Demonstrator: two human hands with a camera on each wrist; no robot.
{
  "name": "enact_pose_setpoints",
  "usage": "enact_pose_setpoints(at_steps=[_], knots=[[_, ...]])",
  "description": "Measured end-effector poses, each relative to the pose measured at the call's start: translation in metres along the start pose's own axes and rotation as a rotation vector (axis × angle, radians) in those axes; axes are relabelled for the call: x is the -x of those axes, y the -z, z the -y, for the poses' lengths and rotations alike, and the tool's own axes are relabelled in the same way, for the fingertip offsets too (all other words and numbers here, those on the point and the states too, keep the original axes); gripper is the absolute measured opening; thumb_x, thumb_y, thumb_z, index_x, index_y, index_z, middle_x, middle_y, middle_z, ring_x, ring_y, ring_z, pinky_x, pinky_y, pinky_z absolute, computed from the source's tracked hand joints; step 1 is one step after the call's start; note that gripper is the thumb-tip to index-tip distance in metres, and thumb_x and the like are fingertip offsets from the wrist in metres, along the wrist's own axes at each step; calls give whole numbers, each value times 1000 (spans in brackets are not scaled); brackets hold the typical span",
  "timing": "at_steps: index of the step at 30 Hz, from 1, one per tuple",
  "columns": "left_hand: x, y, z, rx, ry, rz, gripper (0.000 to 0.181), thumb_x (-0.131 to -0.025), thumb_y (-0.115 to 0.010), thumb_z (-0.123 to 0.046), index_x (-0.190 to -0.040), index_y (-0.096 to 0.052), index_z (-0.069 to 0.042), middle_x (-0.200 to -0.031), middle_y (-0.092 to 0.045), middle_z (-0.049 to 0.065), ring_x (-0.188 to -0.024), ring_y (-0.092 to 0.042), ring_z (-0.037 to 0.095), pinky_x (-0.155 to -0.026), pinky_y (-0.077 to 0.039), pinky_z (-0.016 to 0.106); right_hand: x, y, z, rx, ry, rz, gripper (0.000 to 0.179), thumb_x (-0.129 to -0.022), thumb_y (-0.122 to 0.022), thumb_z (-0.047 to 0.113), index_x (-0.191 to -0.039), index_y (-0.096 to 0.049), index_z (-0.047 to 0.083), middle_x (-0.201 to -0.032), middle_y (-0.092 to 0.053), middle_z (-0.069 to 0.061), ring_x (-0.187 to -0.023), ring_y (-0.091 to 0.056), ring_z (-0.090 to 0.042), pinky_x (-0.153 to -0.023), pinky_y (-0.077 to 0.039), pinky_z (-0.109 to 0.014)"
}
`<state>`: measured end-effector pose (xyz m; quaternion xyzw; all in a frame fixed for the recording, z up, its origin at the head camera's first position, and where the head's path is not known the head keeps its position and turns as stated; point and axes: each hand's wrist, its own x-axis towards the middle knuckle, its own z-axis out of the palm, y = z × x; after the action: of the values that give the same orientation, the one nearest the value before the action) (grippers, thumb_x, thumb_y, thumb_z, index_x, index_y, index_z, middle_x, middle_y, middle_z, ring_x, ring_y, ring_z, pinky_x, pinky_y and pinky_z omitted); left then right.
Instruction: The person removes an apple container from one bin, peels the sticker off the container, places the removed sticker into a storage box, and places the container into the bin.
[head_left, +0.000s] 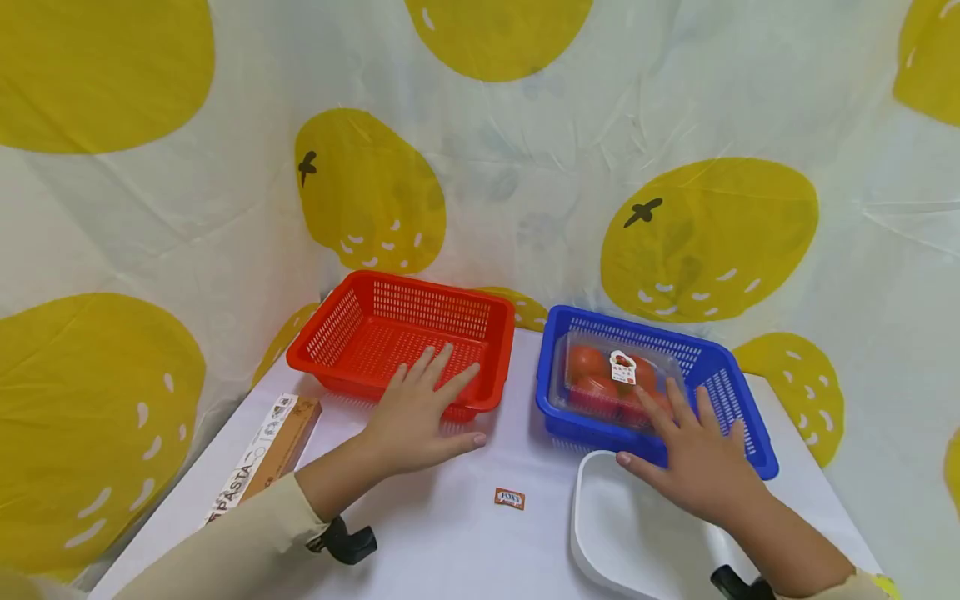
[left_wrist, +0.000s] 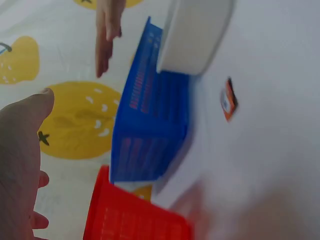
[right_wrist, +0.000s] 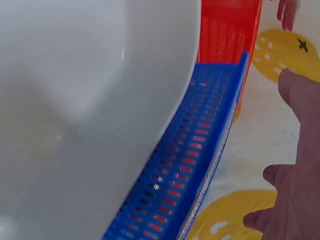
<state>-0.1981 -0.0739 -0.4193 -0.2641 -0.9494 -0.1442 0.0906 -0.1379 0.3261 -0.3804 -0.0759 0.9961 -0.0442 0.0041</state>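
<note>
In the head view my left hand (head_left: pixel 420 412) hovers with spread fingers over the near edge of a red plastic basket (head_left: pixel 397 387), holding nothing. My right hand (head_left: pixel 693 458), fingers also spread, is above the front of a blue basket (head_left: pixel 731 392) and the rim of a white tub (head_left: pixel 637 525). Inside the blue basket lies a clear plastic box of tomatoes (head_left: pixel 592 387) with a white label. Between the hands, a small orange packet (head_left: pixel 510 498) lies on the table. Both wrist views show the hands with nothing in their fingers.
A brown and white pasta box (head_left: pixel 266 454) lies at the left of the white table (head_left: pixel 450 533), partly behind my left forearm. A curtain with yellow fruit prints (head_left: pixel 525 183) hangs behind the table and along its sides.
</note>
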Motion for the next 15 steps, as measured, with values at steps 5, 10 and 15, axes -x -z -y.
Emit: enact_pose_setpoints(at_steps=[5, 10, 15], knots=[[-16, -9, -28, 116, 13, -17, 98, -87, -56, -86, -169, -30, -39, -178, -18, 8, -162, -18, 39, -116, -37, 71, -20, 10, -20, -75, 44, 15, 105, -94, -62, 75, -173, -15, 24, -174, -12, -29, -151, -7, -69, -102, -8, -94], [-33, -13, -52, 237, 38, -33, 96, -89, -59, -82, -170, -29, -41, -179, -18, 4, -163, -20, 35, -108, -45, 72, -38, 16, -41, -166, 143, 23, 103, -96, -69, 62, -172, -19, 15, -171, -19, -32, -150, -19, -66, -103, -26, -89], [-45, -17, -70, 345, 68, -26, 91, -92, -60, -76, -169, -29, -40, -178, -20, 2, -161, -25, 34, -107, -45, 72, -54, 20, -59, -256, 164, 53, 100, -97, -74, 54, -172, -20, 13, -170, -24, -31, -151, -23, -61, -105, -30, -86]])
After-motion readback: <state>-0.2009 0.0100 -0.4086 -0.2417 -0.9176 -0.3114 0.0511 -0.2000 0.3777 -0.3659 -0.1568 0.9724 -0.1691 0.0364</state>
